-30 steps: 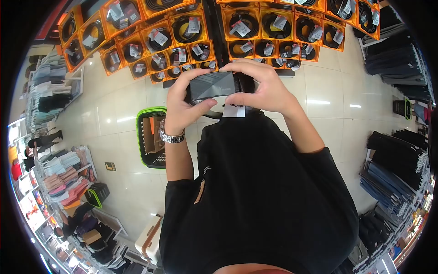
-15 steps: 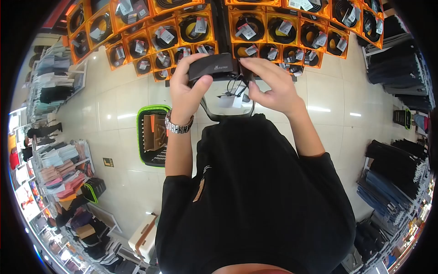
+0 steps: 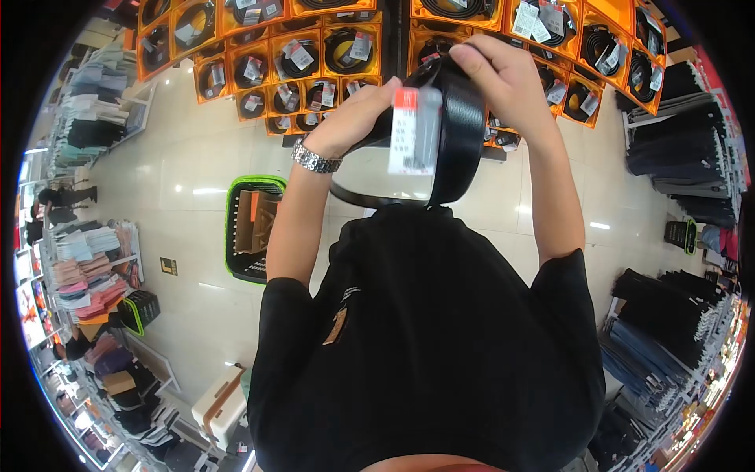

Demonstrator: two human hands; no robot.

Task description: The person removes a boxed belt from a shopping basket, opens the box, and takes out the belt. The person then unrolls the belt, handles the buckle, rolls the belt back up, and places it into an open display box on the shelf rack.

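A black leather belt (image 3: 462,145) hangs in a loose loop in front of my chest. My right hand (image 3: 507,82) is closed on its upper end, thumb pressed on top. On the belt's left side, my left hand (image 3: 354,119), with a silver watch (image 3: 316,156) at the wrist, grips the strap; its fingers are partly hidden behind the belt. A white price tag with a red top (image 3: 412,132) dangles in a clear sleeve between the hands. The lower curve of the loop reaches down to my black shirt (image 3: 464,330).
Orange display compartments (image 3: 299,59) with coiled, tagged belts stand ahead. A black basket with a green rim (image 3: 230,228) holding brown items sits on the tiled floor at left. Clothing racks (image 3: 668,307) line both sides; a white and brown case (image 3: 220,405) stands behind left.
My right hand has moved up and right, drawing the belt upright and wider. The belt's tag now faces me, and the dark buckle box end has turned from view.
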